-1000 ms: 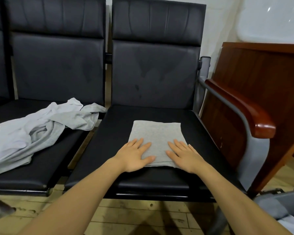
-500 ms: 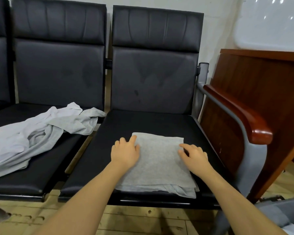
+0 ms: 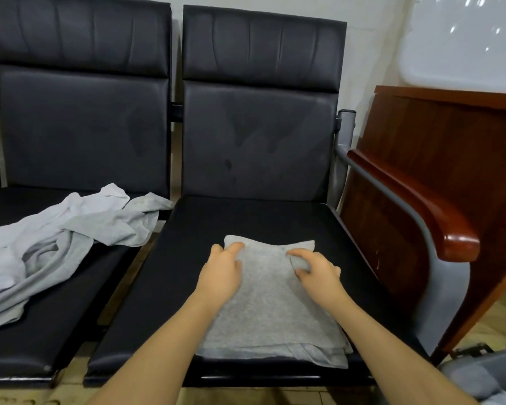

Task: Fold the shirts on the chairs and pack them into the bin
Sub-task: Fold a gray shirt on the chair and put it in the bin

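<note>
A folded grey shirt [image 3: 270,311] lies on the seat of the right black chair [image 3: 246,217], its near edge at the seat's front. My left hand [image 3: 221,274] grips the shirt's far left corner with curled fingers. My right hand [image 3: 317,271] pinches the far right part of the shirt, and the cloth is bunched under its fingers. A heap of unfolded light grey shirts [image 3: 56,241] is spread over the left chair [image 3: 79,135]. The grey bin [image 3: 482,375] shows only as a corner at the bottom right, with grey cloth inside.
A red-brown wooden armrest [image 3: 421,211] on a grey metal frame borders the right chair. Behind it stands a wooden desk panel [image 3: 456,159]. Pale wooden floor [image 3: 494,320] shows under the chairs and at the right.
The hands slid from the shirt's near edge to its far edge and curled onto the cloth. The shirt came toward the seat's front and its far corners now lift.
</note>
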A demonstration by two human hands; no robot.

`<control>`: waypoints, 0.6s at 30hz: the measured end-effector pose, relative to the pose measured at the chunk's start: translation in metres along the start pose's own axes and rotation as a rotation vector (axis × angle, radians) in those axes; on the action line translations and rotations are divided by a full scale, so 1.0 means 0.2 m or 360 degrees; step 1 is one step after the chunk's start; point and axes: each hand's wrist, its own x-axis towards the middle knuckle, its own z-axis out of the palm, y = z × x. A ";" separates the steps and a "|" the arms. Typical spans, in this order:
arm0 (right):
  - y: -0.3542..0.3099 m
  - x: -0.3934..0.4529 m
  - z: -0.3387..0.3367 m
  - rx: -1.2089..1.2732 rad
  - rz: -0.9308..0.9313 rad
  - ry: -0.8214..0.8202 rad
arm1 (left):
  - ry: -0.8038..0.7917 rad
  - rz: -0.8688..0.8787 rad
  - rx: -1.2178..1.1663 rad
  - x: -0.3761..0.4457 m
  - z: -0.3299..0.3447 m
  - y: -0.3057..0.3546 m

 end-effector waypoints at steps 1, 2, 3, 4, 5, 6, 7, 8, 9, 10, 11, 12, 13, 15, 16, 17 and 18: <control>-0.01 -0.01 -0.01 0.0051 -0.0009 0.0060 | 0.0040 0.0023 -0.0035 0.00 -0.01 0.01; -0.03 -0.01 -0.03 0.0112 -0.0010 0.0117 | 0.0080 0.0048 -0.0065 0.00 -0.03 0.03; -0.04 -0.03 -0.04 0.0167 -0.0016 0.0167 | 0.0120 0.0073 -0.0101 -0.01 -0.03 0.04; -0.05 -0.05 -0.06 0.0205 -0.0032 0.0220 | 0.0164 0.0105 -0.0139 -0.02 -0.04 0.06; -0.06 -0.07 -0.07 0.0228 -0.0056 0.0273 | 0.0202 0.0148 -0.0178 -0.02 -0.05 0.07; -0.07 -0.09 -0.10 0.0244 -0.0094 0.0329 | 0.0235 0.0194 -0.0222 -0.03 -0.06 0.09; -0.08 -0.12 -0.12 0.0257 -0.0147 0.0390 | 0.0266 0.0240 -0.0275 -0.05 -0.07 0.11; -0.10 -0.15 -0.16 0.0268 -0.0203 0.0454 | 0.0296 0.0290 -0.0334 -0.05 -0.09 0.13; -0.11 -0.18 -0.20 0.0270 -0.0248 0.0513 | 0.0323 0.0345 -0.0387 -0.06 -0.10 0.15; -0.12 -0.20 -0.24 0.0258 -0.0276 0.0562 | 0.0347 0.0410 -0.0429 -0.07 -0.12 0.18; -0.13 -0.23 -0.28 0.0230 -0.0300 0.0603 | 0.0364 0.0479 -0.0462 -0.08 -0.15 0.21; -0.14 -0.25 -0.33 0.0198 -0.0321 0.0639 | 0.0371 0.0548 -0.0488 -0.08 -0.17 0.25; -0.14 -0.27 -0.37 0.0175 -0.0335 0.0676 | 0.0367 0.0618 -0.0508 -0.08 -0.19 0.28; -0.14 -0.31 -0.46 0.0159 -0.0333 0.0742 | 0.0349 0.0745 -0.0531 -0.08 -0.21 0.36; -0.13 -0.33 -0.50 0.0153 -0.0329 0.0790 | 0.0339 0.0809 -0.0537 -0.08 -0.22 0.41; -0.12 -0.35 -0.54 0.0144 -0.0326 0.0846 | 0.0326 0.0872 -0.0542 -0.08 -0.22 0.46; -0.10 -0.37 -0.58 0.0129 -0.0318 0.0901 | 0.0318 0.0935 -0.0548 -0.08 -0.21 0.51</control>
